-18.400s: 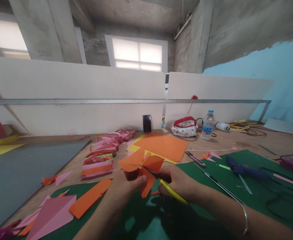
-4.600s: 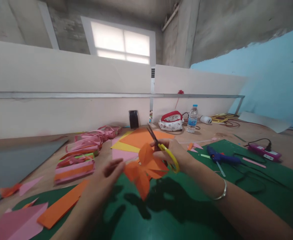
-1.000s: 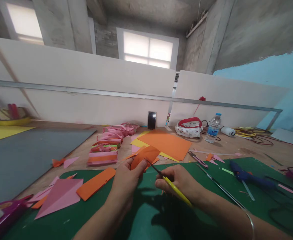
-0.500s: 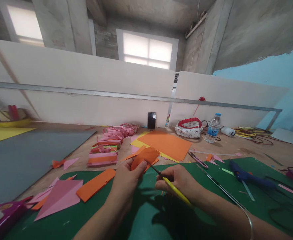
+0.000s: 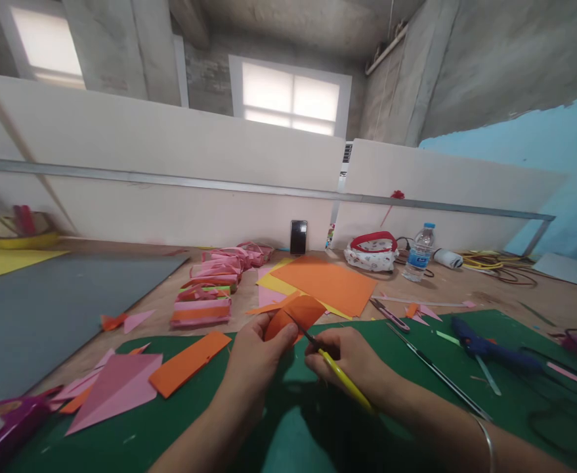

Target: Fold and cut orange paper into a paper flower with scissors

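My left hand point(image 5: 256, 355) pinches a folded orange paper piece point(image 5: 295, 312) between thumb and fingers, above the green cutting mat point(image 5: 278, 440). My right hand point(image 5: 352, 361) grips yellow-handled scissors point(image 5: 335, 371). The scissor blades point up and to the left, and their tips lie on the orange piece. Both hands are closed and almost touch each other.
An orange strip point(image 5: 190, 361) and pink paper point(image 5: 115, 391) lie left on the mat. Orange sheets point(image 5: 327, 282), pink-orange paper stacks point(image 5: 202, 309), a phone point(image 5: 299, 237), a pouch point(image 5: 373, 252) and a water bottle point(image 5: 419, 253) stand behind. A blue glue gun point(image 5: 485, 348), a ruler point(image 5: 436, 371) and cables lie right.
The hands have drawn closer together. The orange piece has shifted slightly right, and the scissor blades now reach into it.
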{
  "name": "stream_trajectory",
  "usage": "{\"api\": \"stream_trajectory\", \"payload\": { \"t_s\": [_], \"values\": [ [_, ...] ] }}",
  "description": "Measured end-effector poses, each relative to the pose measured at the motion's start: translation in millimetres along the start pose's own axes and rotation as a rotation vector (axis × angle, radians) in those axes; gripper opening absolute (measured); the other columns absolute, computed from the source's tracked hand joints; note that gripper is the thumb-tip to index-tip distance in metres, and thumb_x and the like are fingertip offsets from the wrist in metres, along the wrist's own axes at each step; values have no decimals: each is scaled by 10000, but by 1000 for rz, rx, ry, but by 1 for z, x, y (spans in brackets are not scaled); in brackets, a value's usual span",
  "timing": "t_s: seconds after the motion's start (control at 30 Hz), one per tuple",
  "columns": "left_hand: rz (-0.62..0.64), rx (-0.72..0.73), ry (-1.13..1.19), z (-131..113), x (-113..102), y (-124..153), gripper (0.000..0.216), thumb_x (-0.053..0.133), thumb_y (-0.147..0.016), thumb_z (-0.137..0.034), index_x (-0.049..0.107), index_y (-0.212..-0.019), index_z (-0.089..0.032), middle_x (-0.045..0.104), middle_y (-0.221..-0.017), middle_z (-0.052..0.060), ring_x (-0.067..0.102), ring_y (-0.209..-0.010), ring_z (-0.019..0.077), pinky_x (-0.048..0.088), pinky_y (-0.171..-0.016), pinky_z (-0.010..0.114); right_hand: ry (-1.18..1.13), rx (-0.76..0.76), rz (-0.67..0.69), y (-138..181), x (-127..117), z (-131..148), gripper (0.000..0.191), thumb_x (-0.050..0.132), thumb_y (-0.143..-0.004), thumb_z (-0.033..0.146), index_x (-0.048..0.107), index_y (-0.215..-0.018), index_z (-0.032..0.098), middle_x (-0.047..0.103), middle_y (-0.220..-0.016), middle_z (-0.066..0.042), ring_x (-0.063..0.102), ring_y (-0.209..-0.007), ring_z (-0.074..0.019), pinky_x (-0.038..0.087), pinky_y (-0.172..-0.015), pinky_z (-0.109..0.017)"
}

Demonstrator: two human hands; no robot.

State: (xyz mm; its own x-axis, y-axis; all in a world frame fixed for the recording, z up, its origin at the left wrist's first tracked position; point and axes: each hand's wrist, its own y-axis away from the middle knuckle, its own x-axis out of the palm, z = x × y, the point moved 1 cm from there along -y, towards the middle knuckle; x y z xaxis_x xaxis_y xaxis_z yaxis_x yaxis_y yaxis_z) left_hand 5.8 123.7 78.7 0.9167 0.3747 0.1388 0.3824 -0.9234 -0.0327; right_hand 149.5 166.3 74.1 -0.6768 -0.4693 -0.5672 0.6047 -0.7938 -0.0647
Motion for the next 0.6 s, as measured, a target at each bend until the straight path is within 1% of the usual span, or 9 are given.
{"api": "stream_trajectory", "payload": {
  "t_s": [0.07, 0.17, 0.27, 0.33, 0.47, 0.6],
  "values": [
    [6, 1, 15, 0, 0, 0, 369, 701, -598, -283, 671, -937, -144, 732, -900, 76, 652, -803, 210, 469, -672, 270, -24, 10, 2, 0, 3, -1, 67, 514, -688, 181, 564, -659, 147, 446, -506, 44, 400, -475, -82, 315, -445, -173],
    [-1, -8, 14, 1, 0, -1, 380, 704, -593, -299, 672, -937, -141, 734, -873, 77, 652, -783, 206, 468, -664, 270, -46, -11, 10, 0, 5, -3, 89, 490, -683, 161, 540, -611, 145, 437, -493, 43, 398, -470, -79, 316, -444, -170],
    [3, -7, 14, 2, -1, -2, 374, 707, -581, -303, 676, -915, -137, 734, -863, 80, 653, -758, 203, 471, -640, 263, -27, -16, -1, 1, 5, -3, 109, 491, -696, 183, 541, -608, 144, 433, -498, 41, 400, -471, -79, 320, -447, -170],
    [8, -13, 19, 2, -1, -3, 377, 706, -576, -309, 675, -910, -136, 731, -894, 84, 655, -753, 204, 476, -619, 259, -22, -9, 2, 1, 5, -2, 122, 494, -706, 203, 537, -608, 145, 429, -503, 41, 403, -473, -80, 326, -453, -173],
    [11, -46, 11, 1, -2, -2, 379, 705, -584, -310, 672, -917, -130, 730, -914, 84, 658, -736, 199, 466, -568, 236, 14, 20, -18, 1, 5, -1, 145, 513, -713, 238, 547, -611, 141, 422, -500, 42, 392, -476, -82, 305, -442, -175],
    [32, -51, 35, 0, 1, 0, 339, 695, -610, -270, 669, -918, -132, 734, -900, 82, 664, -771, 197, 487, -638, 245, -23, -7, -31, 1, 7, 1, 135, 513, -718, 234, 588, -670, 133, 477, -544, 32, 427, -504, -89, 332, -469, -179]
  ]
}}
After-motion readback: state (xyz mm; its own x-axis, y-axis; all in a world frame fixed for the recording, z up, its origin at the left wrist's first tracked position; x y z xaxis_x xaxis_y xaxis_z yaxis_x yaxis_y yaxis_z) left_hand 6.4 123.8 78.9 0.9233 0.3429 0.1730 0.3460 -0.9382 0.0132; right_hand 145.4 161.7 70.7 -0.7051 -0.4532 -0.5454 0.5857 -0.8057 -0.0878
